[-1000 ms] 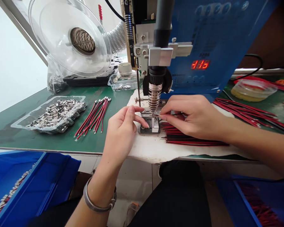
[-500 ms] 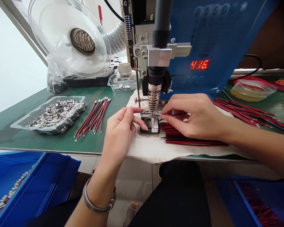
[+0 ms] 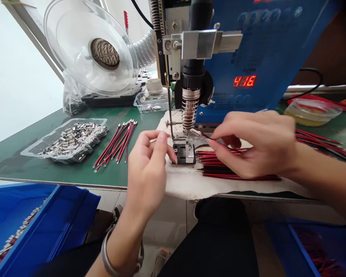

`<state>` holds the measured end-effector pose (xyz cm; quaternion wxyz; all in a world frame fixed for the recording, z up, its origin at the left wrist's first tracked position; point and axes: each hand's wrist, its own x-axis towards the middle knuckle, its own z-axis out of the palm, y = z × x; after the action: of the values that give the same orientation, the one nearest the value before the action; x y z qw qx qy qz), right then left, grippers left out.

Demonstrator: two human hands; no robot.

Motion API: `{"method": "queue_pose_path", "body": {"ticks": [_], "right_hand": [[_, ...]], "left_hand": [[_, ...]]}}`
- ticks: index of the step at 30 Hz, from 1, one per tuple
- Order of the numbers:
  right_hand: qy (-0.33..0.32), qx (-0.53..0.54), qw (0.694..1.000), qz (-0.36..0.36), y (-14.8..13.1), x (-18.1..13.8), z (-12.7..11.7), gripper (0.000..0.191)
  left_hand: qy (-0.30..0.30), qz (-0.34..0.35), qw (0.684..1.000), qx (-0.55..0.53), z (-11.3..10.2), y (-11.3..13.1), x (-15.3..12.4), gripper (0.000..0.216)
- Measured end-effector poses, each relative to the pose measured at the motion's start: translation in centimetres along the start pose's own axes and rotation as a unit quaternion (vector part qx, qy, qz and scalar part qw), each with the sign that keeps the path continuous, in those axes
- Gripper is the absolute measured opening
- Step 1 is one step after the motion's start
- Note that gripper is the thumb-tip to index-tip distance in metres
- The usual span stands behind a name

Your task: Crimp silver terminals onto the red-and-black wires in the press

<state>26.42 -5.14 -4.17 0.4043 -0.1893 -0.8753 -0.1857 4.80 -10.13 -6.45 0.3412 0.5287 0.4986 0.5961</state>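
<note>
My right hand (image 3: 253, 142) pinches a thin red-and-black wire lead (image 3: 207, 136) between thumb and fingertips. At the lead's free end a small silvery-white connector (image 3: 196, 132) points left, beside the soldering tip (image 3: 188, 125) with its coiled spring. My left hand (image 3: 150, 165) is loosely curled with thumb and fingers apart, at the left edge of the small black-and-metal fixture (image 3: 181, 154) under the tip. I make out nothing held in it, though its palm side is partly hidden. Below my right hand, a bundle of red and black wires (image 3: 236, 175) lies on the white cloth.
A clear tray (image 3: 31, 152) of small metal connectors stands left, near several leads with metal ends (image 3: 118, 142). The blue machine (image 3: 248, 46) shows red digits 416. A clear fume hood (image 3: 72, 46) is behind. Blue bins (image 3: 72, 215) sit below the table's front edge.
My right hand has drawn the lead up and right, so its silvery end shows clear of the fixture. My left hand has shifted slightly down, its fingers still by the fixture. The view has moved slightly.
</note>
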Motion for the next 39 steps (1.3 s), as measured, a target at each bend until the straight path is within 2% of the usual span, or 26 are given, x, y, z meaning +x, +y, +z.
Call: {"method": "queue_pose_path", "body": {"ticks": [3, 6, 8, 13, 17, 20, 23, 26, 28, 30, 32, 34, 36, 39], "right_hand": [[0.002, 0.07, 0.997, -0.032, -0.4, 0.1, -0.6, 0.017], [-0.033, 0.183, 0.981, -0.061, -0.6, 0.1, -0.8, 0.02], [-0.057, 0.234, 0.968, -0.073, -0.7, 0.0, -0.9, 0.02], [-0.078, 0.264, 0.958, -0.074, -1.4, 0.1, -1.1, 0.016], [-0.087, 0.267, 0.957, -0.075, -1.5, 0.1, -1.0, 0.013], [-0.065, 0.235, 0.967, -0.077, -0.9, 0.0, -0.6, 0.012], [-0.034, 0.193, 0.976, -0.091, -0.1, 0.0, -0.1, 0.009], [-0.029, 0.173, 0.978, -0.111, 0.4, 0.1, 0.2, 0.014], [-0.034, 0.16, 0.978, -0.126, 0.5, 0.1, 0.3, 0.016], [-0.036, 0.149, 0.979, -0.134, 0.5, 0.0, 0.4, 0.018], [-0.03, 0.142, 0.98, -0.135, 0.6, -0.1, 0.4, 0.019], [-0.023, 0.133, 0.981, -0.136, 0.7, -0.1, 0.5, 0.021], [-0.027, 0.121, 0.983, -0.135, 0.8, -0.1, 0.5, 0.027], [-0.039, 0.108, 0.985, -0.132, 1.1, 0.0, 0.5, 0.033]], "left_hand": [[-0.062, 0.033, 0.996, 0.055, 1.0, 1.1, -2.9, 0.027], [-0.156, 0.072, 0.983, 0.071, 2.5, 1.6, -5.2, 0.017], [-0.173, 0.082, 0.98, 0.06, 3.2, 1.6, -5.8, 0.013], [-0.079, 0.062, 0.994, 0.045, 4.0, 1.1, -5.8, 0.028], [-0.071, 0.086, 0.993, 0.031, 3.7, 0.8, -6.3, 0.034], [-0.004, 0.063, 0.995, 0.071, 2.3, 1.0, -5.8, 0.026], [0.083, 0.056, 0.982, 0.162, -0.9, 1.4, -3.3, 0.024], [0.124, 0.059, 0.943, 0.304, -4.8, 1.6, 1.0, 0.029], [0.125, 0.064, 0.889, 0.436, -7.1, 1.7, 3.9, 0.037], [0.091, 0.06, 0.825, 0.554, -8.7, 1.7, 6.5, 0.039], [0.03, 0.03, 0.754, 0.656, -9.7, 1.5, 8.3, 0.049], [-0.033, 0.002, 0.706, 0.708, -10.1, 1.4, 9.4, 0.057], [-0.068, -0.011, 0.689, 0.722, -10.0, 1.3, 10.1, 0.058], [-0.075, -0.028, 0.673, 0.736, -9.1, 1.7, 10.6, 0.059]]}}
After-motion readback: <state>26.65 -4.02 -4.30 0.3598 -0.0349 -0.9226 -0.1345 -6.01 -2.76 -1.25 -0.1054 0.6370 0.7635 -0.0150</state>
